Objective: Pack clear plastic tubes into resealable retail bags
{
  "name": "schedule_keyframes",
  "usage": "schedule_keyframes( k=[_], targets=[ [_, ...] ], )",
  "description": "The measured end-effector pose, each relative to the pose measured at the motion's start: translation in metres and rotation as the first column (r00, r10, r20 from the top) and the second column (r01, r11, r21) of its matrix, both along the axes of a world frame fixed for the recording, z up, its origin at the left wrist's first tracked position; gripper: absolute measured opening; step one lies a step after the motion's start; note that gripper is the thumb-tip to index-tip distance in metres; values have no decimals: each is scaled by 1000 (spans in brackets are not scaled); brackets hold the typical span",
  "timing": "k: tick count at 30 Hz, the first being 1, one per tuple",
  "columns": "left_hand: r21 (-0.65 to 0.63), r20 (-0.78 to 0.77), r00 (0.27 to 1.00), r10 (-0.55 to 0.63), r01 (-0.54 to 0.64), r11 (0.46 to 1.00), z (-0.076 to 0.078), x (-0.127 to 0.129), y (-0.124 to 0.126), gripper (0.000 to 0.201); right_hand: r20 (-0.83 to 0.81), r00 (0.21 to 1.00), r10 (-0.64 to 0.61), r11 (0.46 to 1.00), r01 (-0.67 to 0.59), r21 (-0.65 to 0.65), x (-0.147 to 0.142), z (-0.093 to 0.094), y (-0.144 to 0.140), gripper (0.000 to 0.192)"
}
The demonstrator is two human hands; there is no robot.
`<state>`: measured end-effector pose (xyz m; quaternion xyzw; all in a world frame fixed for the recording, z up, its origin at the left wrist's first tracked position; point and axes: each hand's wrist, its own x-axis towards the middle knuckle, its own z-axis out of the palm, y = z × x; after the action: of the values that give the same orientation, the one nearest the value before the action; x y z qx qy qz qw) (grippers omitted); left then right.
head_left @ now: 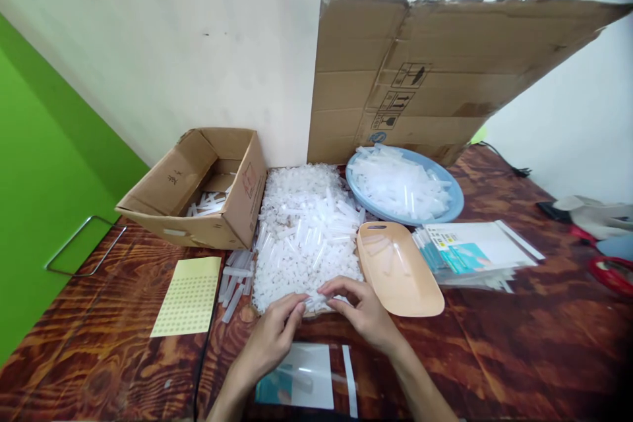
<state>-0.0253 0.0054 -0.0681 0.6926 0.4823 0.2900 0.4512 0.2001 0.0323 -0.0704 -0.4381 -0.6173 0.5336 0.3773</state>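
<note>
My left hand [281,330] is at the front edge of a heap of small translucent white plastic pieces [301,237], thumb and forefinger brought together. Facing it, my right hand [363,313] has its fingers bent in a pinch over the same edge. Whatever sits between the fingertips is too small and pale to tell from the heap behind. Below my hands lies a clear plastic bag [316,376] with a teal and white printed card, flat on the table. To the right of the heap is a peach-coloured tray [425,287] with a few clear tubes in it.
A cardboard box [247,191] holding white tubes stands back left. Behind the tray, a blue basin [457,204] is heaped with tubes. Printed bags [465,250] are stacked at right. A yellow sticker sheet [188,297] and loose tubes [235,283] lie left, beside a black cable [205,349].
</note>
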Motion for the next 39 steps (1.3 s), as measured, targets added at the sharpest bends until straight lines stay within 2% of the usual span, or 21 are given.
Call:
schedule_keyframes(
  k=[5,9,13,15,17,19,20,23,24,25,27,29,31,33,35,36,37,39],
  targets=[
    [103,-40,998,-53,57,993,7,8,-1,33,161,986,-42,999,36,40,3,2,-3,20],
    [198,-82,993,-86,101,975,8,13,-1,33,166,985,-53,998,47,42,-4,-7,-7,47],
    [243,-182,972,-148,190,951,7,13,-1,36,145,982,-124,984,141,-111,-6,-17,-10,71],
    [243,-201,970,-136,184,952,7,11,-1,35,84,993,-81,985,92,-143,-2,-15,-11,68],
    [226,-201,971,-128,173,959,7,10,-1,35,27,999,-28,994,30,-101,1,-11,-14,50],
    [223,-209,968,-137,183,958,6,10,-1,36,18,1000,-11,995,13,-96,0,-10,-17,43],
    [230,-224,964,-147,199,953,6,11,-2,38,41,999,-16,990,22,-137,-2,-11,-18,42],
    [279,-284,946,-160,241,930,6,12,-2,41,123,992,17,952,22,-307,-6,-15,-18,71],
    [287,-291,944,-157,243,927,6,11,-2,41,120,992,35,947,5,-320,-6,-15,-17,73],
    [288,-288,945,-153,238,928,5,11,-2,41,94,994,50,955,-20,-297,-5,-14,-17,69],
    [275,-256,956,-142,213,937,4,9,-2,40,12,998,67,981,-64,-183,-2,-8,-18,44],
    [271,-241,962,-129,195,943,2,8,-3,39,-37,998,58,995,-61,-84,-2,-3,-20,35],
    [284,-286,951,-121,205,937,0,8,-3,40,-26,998,53,993,-56,-104,-8,-6,-22,30],
    [318,-366,925,-105,230,920,-2,8,-4,43,20,999,27,976,-22,-216,-17,-14,-23,46],
    [327,-410,905,-113,261,908,-2,8,-4,45,53,998,29,930,-8,-368,-24,-22,-22,63],
    [319,-405,906,-123,266,910,-1,7,-5,44,38,998,40,912,-21,-409,-25,-23,-22,65],
    [306,-382,915,-128,256,917,-1,7,-5,42,8,999,52,911,-44,-411,-24,-23,-21,63],
    [271,-307,944,-120,208,940,0,5,-6,38,-44,995,92,946,-101,-307,-19,-15,-20,49]
  ],
)
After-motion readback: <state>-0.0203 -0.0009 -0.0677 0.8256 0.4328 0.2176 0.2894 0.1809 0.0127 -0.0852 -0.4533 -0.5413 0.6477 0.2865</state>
